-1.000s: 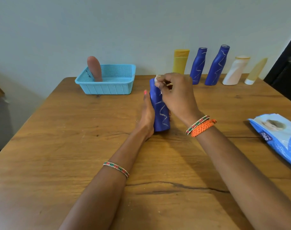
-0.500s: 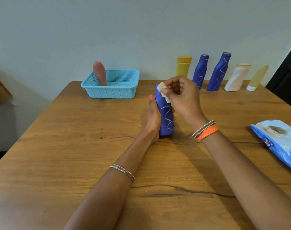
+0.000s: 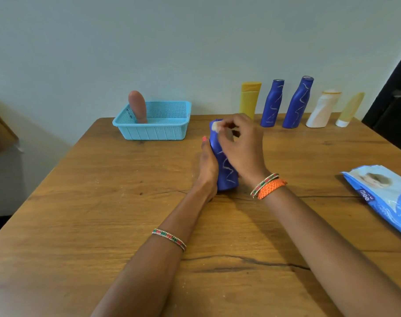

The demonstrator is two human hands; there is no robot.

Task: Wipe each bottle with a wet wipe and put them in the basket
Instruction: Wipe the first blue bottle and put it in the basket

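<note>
Right of the blue basket [image 3: 157, 126], your left hand [image 3: 207, 164] grips the upright blue bottle [image 3: 224, 168]; right hand [image 3: 241, 143] pinches the wet wipe [image 3: 215, 125] at its cap. Looks light, rigid, slick when damp: hold mid-body.

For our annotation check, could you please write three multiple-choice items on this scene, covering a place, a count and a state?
1. Where does the brown bottle stand?
A. in the basket
B. beside the wipes pack
C. in the back row

2. How many bottles stand along the wall?
A. three
B. five
C. seven

3. What does the left hand do?
A. rests flat on the table
B. holds the blue bottle upright
C. lifts the basket

Answers: 1 A, it rises from the basket's left end; 2 B, two yellow, two blue, one white; 3 B, while the right hand pinches a wipe at its top.
</note>
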